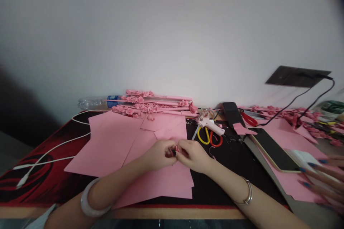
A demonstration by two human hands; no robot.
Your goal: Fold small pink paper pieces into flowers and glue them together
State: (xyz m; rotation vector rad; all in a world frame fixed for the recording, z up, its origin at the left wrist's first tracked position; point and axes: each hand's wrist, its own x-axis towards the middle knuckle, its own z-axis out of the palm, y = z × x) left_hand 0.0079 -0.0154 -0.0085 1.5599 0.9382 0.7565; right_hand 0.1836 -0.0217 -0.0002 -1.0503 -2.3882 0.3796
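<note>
Head | left hand (158, 155), right hand (195, 156): fingers (183, 146) pinching, apparently, pink scrap (176, 149) | blue label (113, 101) unreadable

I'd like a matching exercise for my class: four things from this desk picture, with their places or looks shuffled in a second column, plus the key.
Things
1. Small pink paper piece
2. Plastic bottle
3. Glue gun
4. White cables

Places or looks
A. Crossing on the left side of the mat
B. Where the left hand and right hand meet
C. Clear, with a blue label
D. Beside a yellow handle and a red handle

Right pairs: 1-B, 2-C, 3-D, 4-A
</note>
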